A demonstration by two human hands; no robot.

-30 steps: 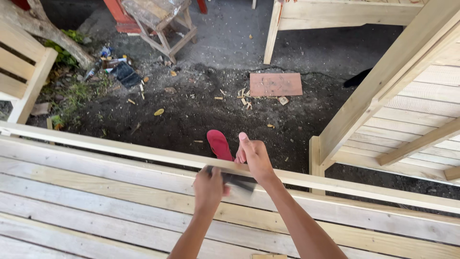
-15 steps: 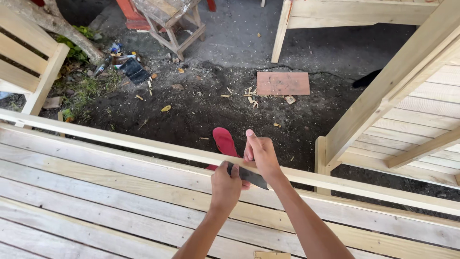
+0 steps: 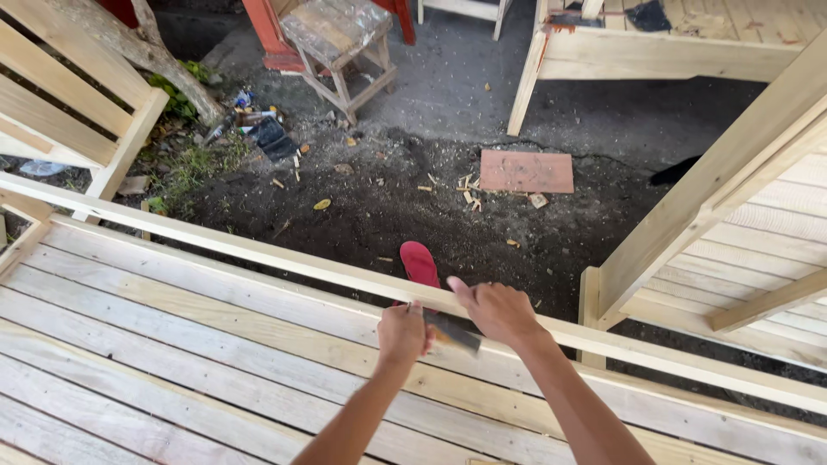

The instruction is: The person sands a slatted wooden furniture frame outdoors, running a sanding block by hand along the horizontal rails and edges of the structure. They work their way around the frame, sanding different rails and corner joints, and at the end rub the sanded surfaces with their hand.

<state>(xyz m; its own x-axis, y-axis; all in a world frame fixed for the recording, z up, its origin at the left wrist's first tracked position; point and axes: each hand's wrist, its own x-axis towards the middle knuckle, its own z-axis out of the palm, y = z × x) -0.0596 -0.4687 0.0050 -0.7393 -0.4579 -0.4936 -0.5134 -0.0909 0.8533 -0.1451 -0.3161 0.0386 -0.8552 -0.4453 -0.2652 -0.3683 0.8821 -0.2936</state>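
Note:
My left hand (image 3: 403, 333) and my right hand (image 3: 496, 311) both grip a small dark flat tool (image 3: 451, 330), held against the long pale wooden rail (image 3: 258, 256) that runs along the edge of a slatted wooden panel (image 3: 172, 344). The left hand closes around one end of the tool, the right hand presses on the other end with fingers over the rail. A red sandal (image 3: 419, 263) lies on the dark ground just beyond the rail, partly hidden behind my hands.
A reddish flat tile (image 3: 526, 171) and wood chips lie on the soil. A paint-stained wooden stool (image 3: 336, 43) stands at the back. Unfinished wooden frames stand at left (image 3: 60, 112), right (image 3: 732, 189) and back (image 3: 655, 52).
Both hands with the tool have slid rightward along the rail, and the view has tilted so more of the ground and stool shows.

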